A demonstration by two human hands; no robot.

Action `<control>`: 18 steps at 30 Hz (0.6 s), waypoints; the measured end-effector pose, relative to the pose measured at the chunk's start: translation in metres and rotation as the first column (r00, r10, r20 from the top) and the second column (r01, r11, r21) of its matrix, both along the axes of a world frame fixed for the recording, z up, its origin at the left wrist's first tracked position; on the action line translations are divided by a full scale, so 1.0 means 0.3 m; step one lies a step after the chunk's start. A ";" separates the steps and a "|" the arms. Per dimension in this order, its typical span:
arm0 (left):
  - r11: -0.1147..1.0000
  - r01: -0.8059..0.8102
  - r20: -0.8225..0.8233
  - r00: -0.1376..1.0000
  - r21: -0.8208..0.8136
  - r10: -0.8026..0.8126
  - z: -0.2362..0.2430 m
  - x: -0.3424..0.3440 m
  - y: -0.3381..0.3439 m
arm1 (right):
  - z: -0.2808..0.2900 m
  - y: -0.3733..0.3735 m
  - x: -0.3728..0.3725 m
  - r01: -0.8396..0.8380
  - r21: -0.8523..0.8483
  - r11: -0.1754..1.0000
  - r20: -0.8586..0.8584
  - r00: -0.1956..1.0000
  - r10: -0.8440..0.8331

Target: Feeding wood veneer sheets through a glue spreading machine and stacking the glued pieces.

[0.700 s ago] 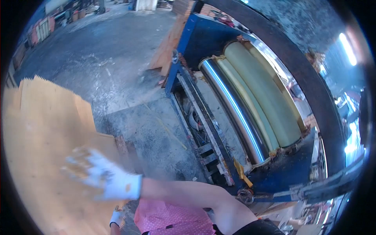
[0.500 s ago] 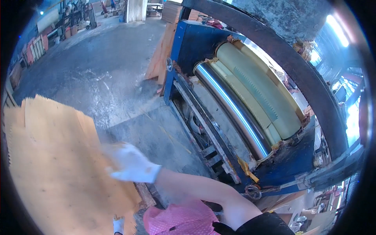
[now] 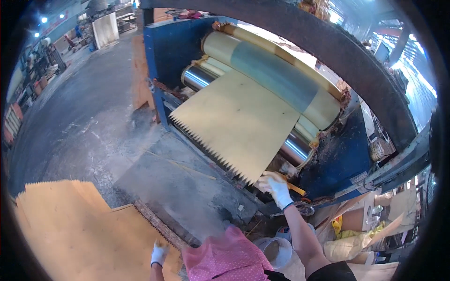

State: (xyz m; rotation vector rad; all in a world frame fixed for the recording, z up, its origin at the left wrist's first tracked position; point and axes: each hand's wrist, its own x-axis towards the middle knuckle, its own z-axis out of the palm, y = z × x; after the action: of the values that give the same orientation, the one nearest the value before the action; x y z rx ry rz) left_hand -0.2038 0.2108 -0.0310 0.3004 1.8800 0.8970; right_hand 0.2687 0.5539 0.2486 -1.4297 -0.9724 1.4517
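Saw a thin wood sheet (image 3: 236,122) a bit off the middle toward 12 o'clock, lying across a shiny metal roller (image 3: 295,147), with its far edge by a big pale roller (image 3: 218,44) toward 1 o'clock and its toothed edge poking out toward 7 o'clock. Looked flat, light and a bit stiff, like thick card. Seemed likely to bow if pushed from one end, and to crack if bent hard. Looked dry on top and not very slippery. Looked best to hold by the smooth sides or near the corners, with flat fingers, away from the pointy teeth, maybe easy to snap. Saw the right hand (image 3: 277,187) toward 5 o'clock, fingers bent, right by the near corner of the sheet. Could not tell a real pinch from a light touch there. Saw the left hand (image 3: 159,253) toward 7 o'clock, fingers loosely bent over a pile of wood sheets (image 3: 84,225) toward 8 o'clock. Could not tell how wide open, or whether touching the pile
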 end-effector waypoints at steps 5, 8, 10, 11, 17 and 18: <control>0.954 0.295 0.035 0.954 0.049 -0.297 0.104 0.178 0.384 | -0.078 0.193 0.171 0.175 0.027 0.984 -0.073 0.982 -0.172; 0.854 0.498 -0.023 0.862 -0.151 -0.507 0.010 0.305 0.446 | -0.221 0.370 0.257 0.335 -0.004 0.942 0.084 0.939 -0.334; 0.907 0.415 0.127 0.906 -0.071 -0.404 0.339 0.481 0.615 | -0.324 0.440 0.402 0.369 -0.032 0.929 0.026 0.929 -0.368; 0.779 0.570 0.015 0.809 -0.260 -0.588 0.166 0.404 0.492 | -0.334 0.494 0.347 0.361 -0.181 0.915 -0.038 0.927 -0.373; 0.877 0.415 0.058 0.908 -0.243 -0.414 0.117 0.466 0.458 | -0.531 0.654 0.215 0.255 -0.351 0.901 -0.262 0.897 -0.355; 0.938 0.308 0.050 0.951 -0.161 -0.304 0.032 0.451 0.347 | -0.555 0.603 0.123 0.133 -0.324 0.937 -0.425 0.864 -0.270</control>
State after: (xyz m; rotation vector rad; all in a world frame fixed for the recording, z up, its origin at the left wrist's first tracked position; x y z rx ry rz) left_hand -0.0685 0.3149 -0.0214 0.4626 1.8096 0.5271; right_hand 0.3057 0.7347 0.0820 -1.2450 -0.3069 1.7128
